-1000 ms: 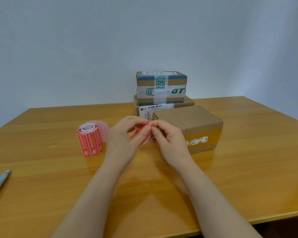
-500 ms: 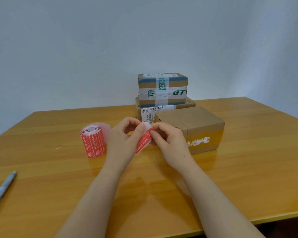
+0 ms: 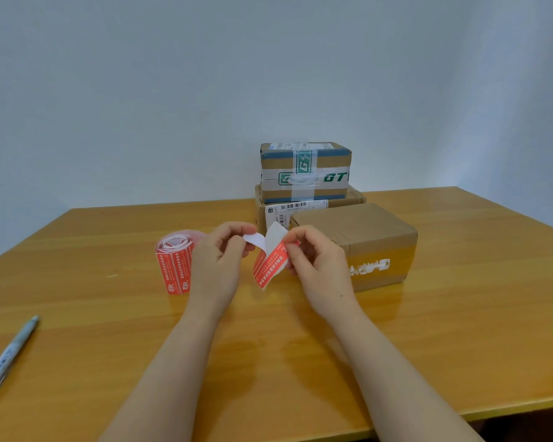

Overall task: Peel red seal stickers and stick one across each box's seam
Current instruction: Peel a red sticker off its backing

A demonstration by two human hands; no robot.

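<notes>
My left hand pinches the white backing paper, which curls away at the top. My right hand pinches the upper end of a red seal sticker that hangs down between both hands, partly peeled. A plain brown box sits just behind my right hand, its top seam taped. Behind it stand two stacked boxes: a lower box with a barcode label and an upper box with green-printed tape. The sticker roll stands left of my left hand.
A pen lies near the left edge of the wooden table. The table's front edge runs low on the right. A plain pale wall rises behind the boxes.
My hands have drawn apart. The white backing has come further off the red sticker, which now hangs more exposed between them.
</notes>
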